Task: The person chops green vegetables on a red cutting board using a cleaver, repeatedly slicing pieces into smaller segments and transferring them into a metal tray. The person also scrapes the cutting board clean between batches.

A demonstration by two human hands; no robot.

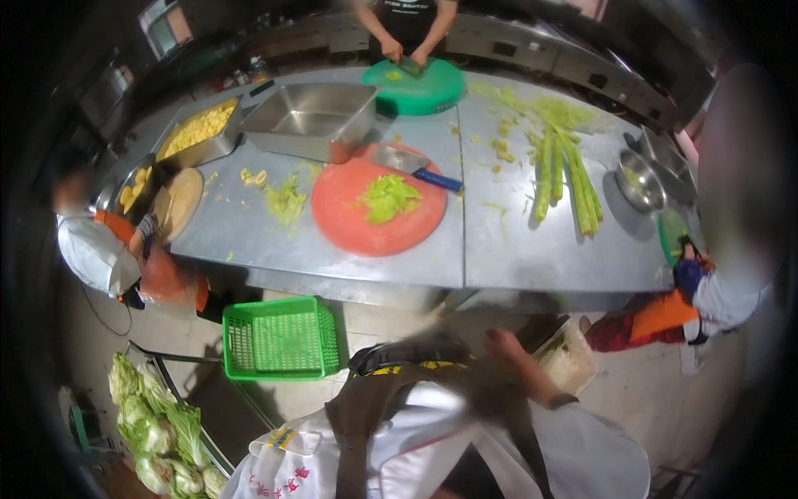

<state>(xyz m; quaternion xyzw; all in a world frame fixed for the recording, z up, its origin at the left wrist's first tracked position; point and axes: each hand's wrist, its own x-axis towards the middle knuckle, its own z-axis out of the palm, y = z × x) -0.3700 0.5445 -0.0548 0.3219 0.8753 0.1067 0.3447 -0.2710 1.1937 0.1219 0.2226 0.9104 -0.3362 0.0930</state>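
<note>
My right hand (509, 348) is at waist height beside my dark apron (362, 416), short of the table's front edge. Blur smears its fingers, so whether it grips the apron cloth cannot be made out. My left hand is not in view. Ahead on the steel table (515, 258) lies a round red cutting board (337, 212). Sliced green stems (391, 198) are heaped on it. A cleaver (399, 159) with a blue handle (439, 179) rests flat across the board's far edge. No hand touches it.
Long green stalks (557, 170) lie to the right, near a steel bowl (640, 179). Beyond the board stands a deep steel pan (312, 116). A green crate (278, 341) and leafy cabbages (154, 424) are lower left. Co-workers stand at the far side, left and right.
</note>
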